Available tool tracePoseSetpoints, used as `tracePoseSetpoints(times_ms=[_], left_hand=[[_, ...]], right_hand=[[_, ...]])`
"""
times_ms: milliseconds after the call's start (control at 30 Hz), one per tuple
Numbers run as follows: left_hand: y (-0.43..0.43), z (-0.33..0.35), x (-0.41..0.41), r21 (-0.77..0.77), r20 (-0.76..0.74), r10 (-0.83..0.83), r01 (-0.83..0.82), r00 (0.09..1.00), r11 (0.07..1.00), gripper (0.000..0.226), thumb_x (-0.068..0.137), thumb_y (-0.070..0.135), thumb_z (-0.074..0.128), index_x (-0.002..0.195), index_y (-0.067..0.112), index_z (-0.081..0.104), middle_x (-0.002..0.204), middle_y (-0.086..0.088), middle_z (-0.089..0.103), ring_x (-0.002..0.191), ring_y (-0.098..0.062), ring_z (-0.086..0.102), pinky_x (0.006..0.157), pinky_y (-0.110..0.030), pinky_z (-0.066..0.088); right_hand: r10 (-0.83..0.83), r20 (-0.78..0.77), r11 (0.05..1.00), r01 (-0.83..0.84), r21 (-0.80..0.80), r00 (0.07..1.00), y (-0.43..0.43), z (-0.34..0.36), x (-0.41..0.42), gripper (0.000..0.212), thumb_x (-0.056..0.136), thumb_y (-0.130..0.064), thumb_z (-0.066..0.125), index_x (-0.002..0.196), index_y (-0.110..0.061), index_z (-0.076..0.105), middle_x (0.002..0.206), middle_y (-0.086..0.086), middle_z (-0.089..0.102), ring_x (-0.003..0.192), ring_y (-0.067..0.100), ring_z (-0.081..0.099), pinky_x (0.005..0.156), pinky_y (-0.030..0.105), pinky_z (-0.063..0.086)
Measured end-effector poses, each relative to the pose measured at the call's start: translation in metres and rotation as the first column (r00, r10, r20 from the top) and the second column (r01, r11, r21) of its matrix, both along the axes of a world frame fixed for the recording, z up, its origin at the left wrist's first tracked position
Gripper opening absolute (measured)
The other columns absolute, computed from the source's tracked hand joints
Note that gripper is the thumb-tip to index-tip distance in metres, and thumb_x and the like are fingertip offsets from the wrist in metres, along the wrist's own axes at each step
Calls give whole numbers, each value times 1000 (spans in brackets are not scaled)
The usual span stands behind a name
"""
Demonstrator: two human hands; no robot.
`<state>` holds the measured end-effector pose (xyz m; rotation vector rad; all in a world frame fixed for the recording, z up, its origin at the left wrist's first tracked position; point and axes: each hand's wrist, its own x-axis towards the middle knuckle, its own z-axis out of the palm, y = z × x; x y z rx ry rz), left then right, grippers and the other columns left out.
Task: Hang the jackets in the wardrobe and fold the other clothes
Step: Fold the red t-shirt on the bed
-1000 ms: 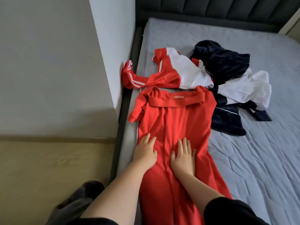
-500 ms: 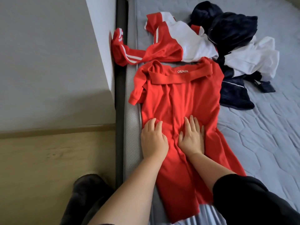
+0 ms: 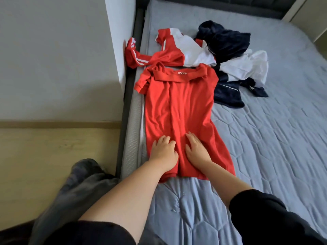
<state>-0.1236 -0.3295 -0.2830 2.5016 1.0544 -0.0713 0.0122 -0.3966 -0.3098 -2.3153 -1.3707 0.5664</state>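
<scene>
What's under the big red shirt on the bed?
The blue quilted mattress shows beside and below the red shirt, so the shirt lies on it. The cloth hides anything beneath. The left hand and right hand rest on top, near the hem.

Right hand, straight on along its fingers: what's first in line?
Right hand rests on the red shirt; ahead is only more shirt, then probably its folded collar band.

The mattress (image 3: pixel 269 142) bears a red shirt (image 3: pixel 178 106), spread flat. Beyond the shirt's collar lies a red-and-white jacket (image 3: pixel 178 52); right of the collar, touching it, a navy-and-white heap (image 3: pixel 230 43).
</scene>
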Motion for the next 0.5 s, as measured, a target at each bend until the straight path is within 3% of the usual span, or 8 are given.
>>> tracePoseSetpoints(times_ms=[100, 167, 233, 300, 367, 400, 467, 500], left_hand=[[-15, 7, -2, -82, -77, -169, 162, 983, 983, 63, 91, 56, 41, 136, 13, 42, 152, -8, 24, 142, -23, 14, 113, -49, 11], [-23, 6, -10, -72, -157, -316, 308, 936, 949, 83, 81, 67, 49, 142, 13, 35, 155, -8, 17, 144, -25, 9, 114, -52, 9], [-27, 5, -20, -9, -261, -404, 416, 877, 909, 90, 74, 61, 62, 144, 15, 29, 156, -6, 13, 144, -26, 7, 114, -54, 10], [-28, 6, -25, 54, -299, -402, 436, 866, 899, 74, 79, 41, 67, 141, 17, 33, 153, -6, 18, 142, -27, 14, 112, -51, 19], [-28, 14, -26, 155, -239, -347, 388, 907, 908, 42, 85, 17, 58, 125, 16, 48, 137, -6, 37, 128, -26, 33, 94, -41, 37], [-28, 17, -25, 191, -189, -315, 350, 930, 917, 32, 86, 8, 52, 117, 14, 54, 126, -6, 44, 118, -27, 40, 84, -38, 39], [-25, 24, -26, 164, -74, -230, 240, 970, 957, 32, 82, -2, 45, 106, 14, 60, 110, -6, 50, 106, -27, 48, 76, -35, 39], [-21, 27, -29, 132, -7, -177, 176, 984, 975, 33, 79, -4, 45, 100, 15, 61, 105, -5, 52, 103, -26, 49, 74, -33, 37]], right_hand=[[55, -82, 998, -56, -14, 995, -42, 6, 8, 52, 95, -19, 50, 144, -8, 34, 154, 8, 26, 143, 14, 18, 110, 12, 6], [104, -118, 992, -112, -57, 987, -67, 7, 14, 69, 89, -32, 61, 146, -12, 29, 155, 4, 21, 143, 11, 15, 110, 11, 5], [188, -64, 969, -196, -151, 980, -86, 8, 19, 94, 77, -52, 68, 150, -18, 18, 154, -7, 11, 142, 4, 6, 114, 17, 4], [289, 55, 934, -269, -234, 956, -96, 7, 20, 103, 71, -58, 68, 151, -23, 12, 149, -15, 4, 139, 1, 0, 116, 22, 5], [276, 154, 949, -244, -199, 949, -98, 7, 17, 82, 80, -36, 65, 148, -18, 24, 155, -7, 13, 143, 9, 11, 116, 25, 12], [217, 198, 973, -194, -129, 956, -99, 9, 16, 65, 82, -18, 61, 142, -12, 38, 153, 2, 27, 142, 15, 24, 114, 27, 18], [50, 272, 996, -67, 54, 961, -99, 18, 17, 39, 74, 6, 54, 110, -2, 63, 126, 18, 59, 118, 31, 54, 98, 35, 39], [-42, 291, 992, 6, 123, 956, -100, 25, 19, 30, 68, 12, 53, 92, 0, 66, 104, 21, 66, 100, 37, 61, 83, 39, 45]])
